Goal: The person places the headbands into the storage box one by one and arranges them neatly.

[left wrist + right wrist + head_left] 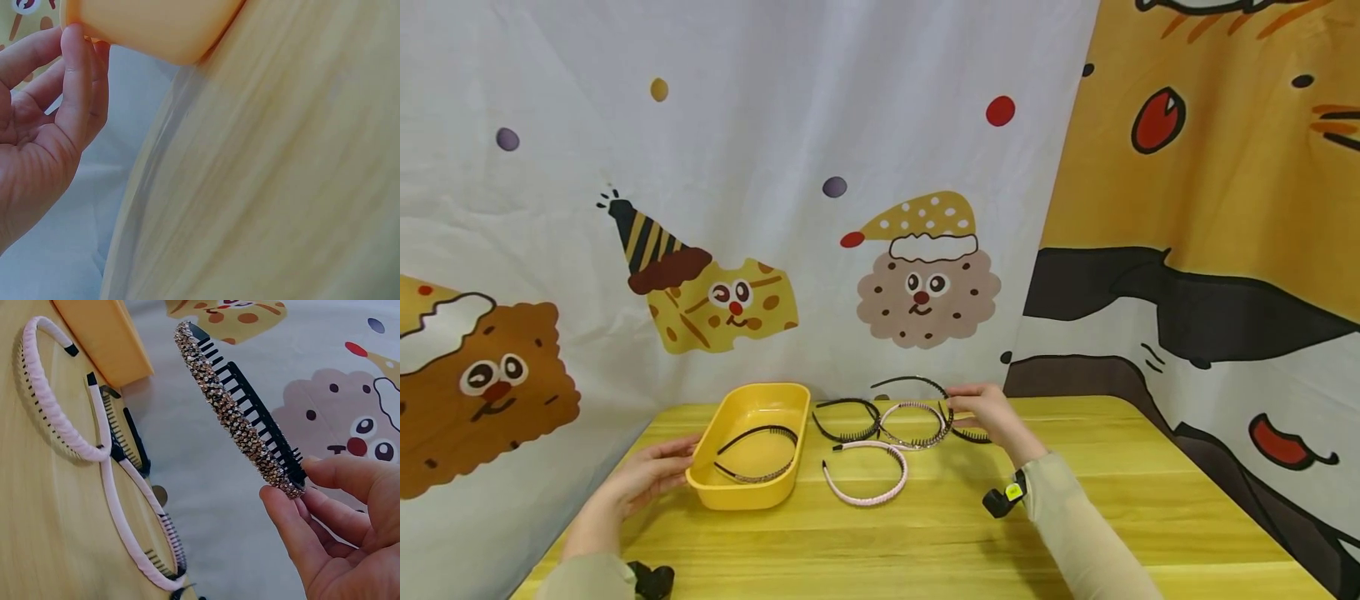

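Note:
My right hand (pixel 988 412) pinches a headband (pixel 234 403) between thumb and fingers, raised above the table. The band is covered in rose-gold glitter, with black comb teeth along its inside. At the left, my left hand (pixel 655 471) grips the near-left rim of a yellow plastic tray (pixel 741 497), its thumb against the outer wall in the left wrist view. Inside the tray lies a dark headband (pixel 775 429) with a glittery lower side. Beside the tray rests a pink headband (pixel 868 502) with black tips.
Behind the pink band lie a black headband (pixel 848 437) and, overlapped by the raised one, another pink headband (pixel 119 519). A further black band (pixel 973 437) sits under my right hand. The wooden table (pixel 925 542) ends at a cartoon-printed curtain (pixel 820 275).

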`<state>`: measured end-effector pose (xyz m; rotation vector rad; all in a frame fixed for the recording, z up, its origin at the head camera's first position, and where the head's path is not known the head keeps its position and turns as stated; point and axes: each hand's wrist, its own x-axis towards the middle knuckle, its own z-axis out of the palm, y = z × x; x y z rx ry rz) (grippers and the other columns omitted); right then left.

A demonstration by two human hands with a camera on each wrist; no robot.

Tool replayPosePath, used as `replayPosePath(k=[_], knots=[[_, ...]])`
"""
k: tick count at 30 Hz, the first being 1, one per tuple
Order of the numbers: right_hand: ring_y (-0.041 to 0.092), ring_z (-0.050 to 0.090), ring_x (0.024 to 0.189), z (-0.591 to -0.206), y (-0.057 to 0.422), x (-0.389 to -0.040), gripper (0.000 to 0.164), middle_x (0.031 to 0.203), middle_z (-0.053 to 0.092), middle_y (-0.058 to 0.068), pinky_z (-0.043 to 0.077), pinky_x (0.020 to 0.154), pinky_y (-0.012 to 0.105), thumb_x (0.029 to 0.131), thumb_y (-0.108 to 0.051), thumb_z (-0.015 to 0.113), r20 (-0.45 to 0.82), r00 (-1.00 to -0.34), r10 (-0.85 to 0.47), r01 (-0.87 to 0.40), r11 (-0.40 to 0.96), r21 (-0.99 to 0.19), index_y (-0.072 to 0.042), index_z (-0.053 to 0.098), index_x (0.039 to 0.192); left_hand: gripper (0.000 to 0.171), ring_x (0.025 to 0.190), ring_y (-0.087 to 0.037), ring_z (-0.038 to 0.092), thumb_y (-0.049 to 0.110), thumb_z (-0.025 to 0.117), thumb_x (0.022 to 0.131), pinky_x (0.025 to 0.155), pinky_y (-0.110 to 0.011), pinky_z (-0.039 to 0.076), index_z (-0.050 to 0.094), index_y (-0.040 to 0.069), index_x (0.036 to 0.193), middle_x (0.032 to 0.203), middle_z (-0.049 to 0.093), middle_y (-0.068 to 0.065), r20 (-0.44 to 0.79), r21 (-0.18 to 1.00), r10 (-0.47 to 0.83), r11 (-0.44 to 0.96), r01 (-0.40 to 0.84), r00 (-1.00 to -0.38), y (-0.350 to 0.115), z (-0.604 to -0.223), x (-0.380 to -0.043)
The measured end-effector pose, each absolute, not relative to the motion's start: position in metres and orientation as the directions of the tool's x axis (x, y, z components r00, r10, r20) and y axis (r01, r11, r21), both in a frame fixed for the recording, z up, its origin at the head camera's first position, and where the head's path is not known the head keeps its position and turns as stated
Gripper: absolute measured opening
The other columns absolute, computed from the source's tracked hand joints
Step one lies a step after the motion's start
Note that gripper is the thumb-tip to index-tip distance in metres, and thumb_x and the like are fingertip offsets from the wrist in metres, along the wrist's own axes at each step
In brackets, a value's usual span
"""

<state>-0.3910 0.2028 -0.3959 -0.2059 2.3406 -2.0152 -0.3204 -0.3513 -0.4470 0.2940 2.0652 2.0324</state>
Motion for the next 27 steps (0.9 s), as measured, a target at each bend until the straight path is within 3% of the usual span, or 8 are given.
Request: replayPosePath(k=[5,13,21,27], knots=[[0.030,0.060,0.105,-0.397,0.193,-0.391,0.037,0.129,0.052,0.028,0.057,0.080,0.042,0.092,-0.001,0.060,0.065,-0.989,-0.134,-0.080,0.111,-0.991,0.012,0.057,0.126,0.055,0.098,-0.014,0.064,0.005,0.055,0.098,0.080,-0.026,0.055,0.033,-0.009,0.146,0.117,0.060,0.006,-0.015,1.000,0.306,0.021,-0.009,-0.952,-0.349,-0.446,-0.320],[0.032,0.061,0.105,-0.397,0.182,-0.389,0.035,0.128,0.054,0.027,0.055,0.084,0.045,0.092,-0.001,0.060,0.073,-0.987,-0.143,-0.091,0.119,-0.989,0.011,0.059,0.125,0.057,0.098,-0.015,0.064,0.004,0.055,0.098,0.079,-0.026,0.055,0.028,-0.012,0.146,0.116,0.060,0.004,-0.016,1.000,0.302,0.018,-0.011,-0.953,-0.346,-0.444,-0.319],[0.039,0.056,0.113,-0.394,0.171,-0.390,0.037,0.129,0.053,0.027,0.052,0.088,0.050,0.092,-0.003,0.061,0.073,-0.983,-0.169,-0.094,0.122,-0.988,0.010,0.058,0.126,0.057,0.098,-0.016,0.064,0.004,0.055,0.098,0.080,-0.027,0.055,0.029,-0.010,0.147,0.116,0.060,0.004,-0.025,1.000,0.301,0.004,-0.025,-0.953,-0.350,-0.446,-0.320],[0.038,0.056,0.112,-0.394,0.162,-0.395,0.036,0.126,0.055,0.025,0.055,0.084,0.045,0.091,-0.003,0.062,0.070,-0.980,-0.185,-0.093,0.117,-0.989,0.009,0.060,0.125,0.054,0.098,-0.016,0.064,0.004,0.055,0.098,0.080,-0.027,0.055,0.035,-0.007,0.146,0.116,0.061,0.004,-0.032,0.999,0.292,0.002,-0.033,-0.956,-0.351,-0.448,-0.321]])
